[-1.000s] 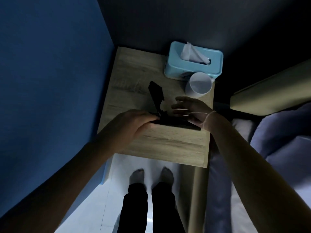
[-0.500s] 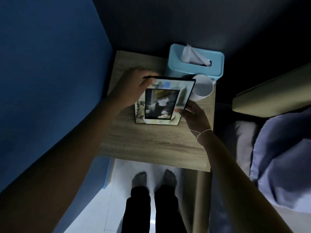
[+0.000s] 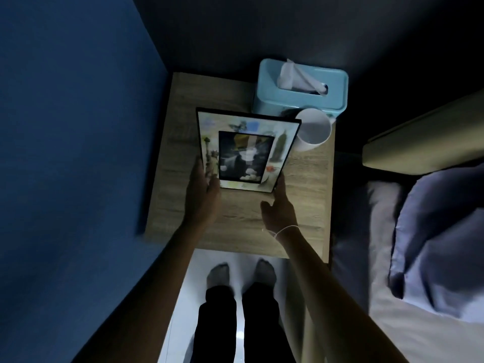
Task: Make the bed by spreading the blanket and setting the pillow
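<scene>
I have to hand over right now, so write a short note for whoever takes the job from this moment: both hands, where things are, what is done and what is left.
Left hand: rests against the left edge of the picture frame, fingers straight, steadying it.
Right hand: open, fingers touching the frame's lower right corner.
The frame stands propped on the bedside table, in front of the blue tissue box and beside the white cup.
Bed: the pillow lies rumpled on the bed at the right; no blanket can be made out in this dim view.
Done: frame set upright.
Left: let go of the frame, turn to the bed, spread the blanket, set the pillow.
</scene>
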Action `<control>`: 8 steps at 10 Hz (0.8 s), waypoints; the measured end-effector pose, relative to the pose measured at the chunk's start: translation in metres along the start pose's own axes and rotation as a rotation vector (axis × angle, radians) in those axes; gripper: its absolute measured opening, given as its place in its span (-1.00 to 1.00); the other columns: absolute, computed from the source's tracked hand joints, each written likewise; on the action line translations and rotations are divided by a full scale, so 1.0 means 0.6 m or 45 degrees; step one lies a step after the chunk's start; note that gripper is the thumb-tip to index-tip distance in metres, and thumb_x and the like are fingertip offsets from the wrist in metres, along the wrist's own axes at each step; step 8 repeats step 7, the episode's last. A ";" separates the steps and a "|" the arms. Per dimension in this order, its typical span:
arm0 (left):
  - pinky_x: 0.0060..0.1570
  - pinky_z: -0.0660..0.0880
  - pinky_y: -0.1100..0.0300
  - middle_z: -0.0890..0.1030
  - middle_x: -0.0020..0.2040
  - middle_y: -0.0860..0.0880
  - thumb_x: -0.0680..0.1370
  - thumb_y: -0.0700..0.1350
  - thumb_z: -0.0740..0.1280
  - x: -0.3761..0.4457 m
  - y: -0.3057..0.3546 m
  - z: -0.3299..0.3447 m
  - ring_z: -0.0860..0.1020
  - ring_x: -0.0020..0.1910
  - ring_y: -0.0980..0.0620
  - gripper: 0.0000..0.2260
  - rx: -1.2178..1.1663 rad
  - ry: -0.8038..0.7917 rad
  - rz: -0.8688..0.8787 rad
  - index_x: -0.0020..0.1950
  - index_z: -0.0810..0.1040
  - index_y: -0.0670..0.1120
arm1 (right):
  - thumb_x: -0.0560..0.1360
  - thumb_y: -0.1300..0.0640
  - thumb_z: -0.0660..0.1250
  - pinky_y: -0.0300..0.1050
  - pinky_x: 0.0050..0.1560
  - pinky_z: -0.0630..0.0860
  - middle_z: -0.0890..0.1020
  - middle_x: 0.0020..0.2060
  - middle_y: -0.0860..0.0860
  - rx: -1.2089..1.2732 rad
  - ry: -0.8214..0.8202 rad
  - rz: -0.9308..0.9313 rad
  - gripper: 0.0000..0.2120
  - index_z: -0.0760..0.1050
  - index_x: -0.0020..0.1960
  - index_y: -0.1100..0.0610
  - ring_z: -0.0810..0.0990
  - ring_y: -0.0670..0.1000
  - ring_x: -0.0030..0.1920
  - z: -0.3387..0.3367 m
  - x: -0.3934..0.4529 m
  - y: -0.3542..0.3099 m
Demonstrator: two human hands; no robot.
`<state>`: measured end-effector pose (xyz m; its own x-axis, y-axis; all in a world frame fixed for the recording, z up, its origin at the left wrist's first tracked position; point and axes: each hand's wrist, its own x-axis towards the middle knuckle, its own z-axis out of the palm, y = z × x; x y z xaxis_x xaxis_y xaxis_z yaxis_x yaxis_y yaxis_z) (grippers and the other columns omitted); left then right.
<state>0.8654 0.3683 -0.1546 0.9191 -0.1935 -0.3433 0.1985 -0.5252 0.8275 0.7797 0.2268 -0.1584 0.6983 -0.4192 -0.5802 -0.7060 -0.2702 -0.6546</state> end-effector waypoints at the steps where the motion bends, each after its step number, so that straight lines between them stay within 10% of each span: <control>1: 0.13 0.43 0.16 0.36 0.44 -0.10 0.58 -0.08 0.11 0.002 -0.009 0.010 0.45 0.29 -0.08 -0.45 0.019 0.002 -0.040 0.56 0.04 -0.02 | 0.54 0.31 0.18 -0.24 0.06 0.37 0.41 0.39 0.18 -0.004 0.011 0.016 -0.20 -0.27 0.55 0.01 0.54 0.18 0.17 0.013 0.006 0.006; 5: 0.13 0.43 0.12 0.30 0.48 -0.12 0.62 -0.16 0.13 0.022 -0.016 -0.004 0.43 0.31 -0.11 -0.45 0.158 -0.010 0.049 0.56 -0.02 -0.06 | 0.59 0.15 0.20 -0.08 0.28 0.37 0.30 0.47 0.14 -0.020 0.055 -0.112 -0.27 -0.21 0.56 0.09 0.42 0.18 0.36 0.035 0.030 0.004; 8: 0.42 0.18 -0.08 0.14 0.52 -0.25 0.62 -0.06 0.04 -0.048 -0.080 0.024 0.19 0.48 -0.23 -0.47 0.596 0.041 0.060 0.54 -0.03 -0.21 | 0.57 -0.12 -0.10 0.12 0.52 0.06 -0.01 0.56 0.11 -0.586 0.249 -0.267 -0.34 -0.16 0.56 0.16 -0.02 0.07 0.55 0.066 -0.008 0.102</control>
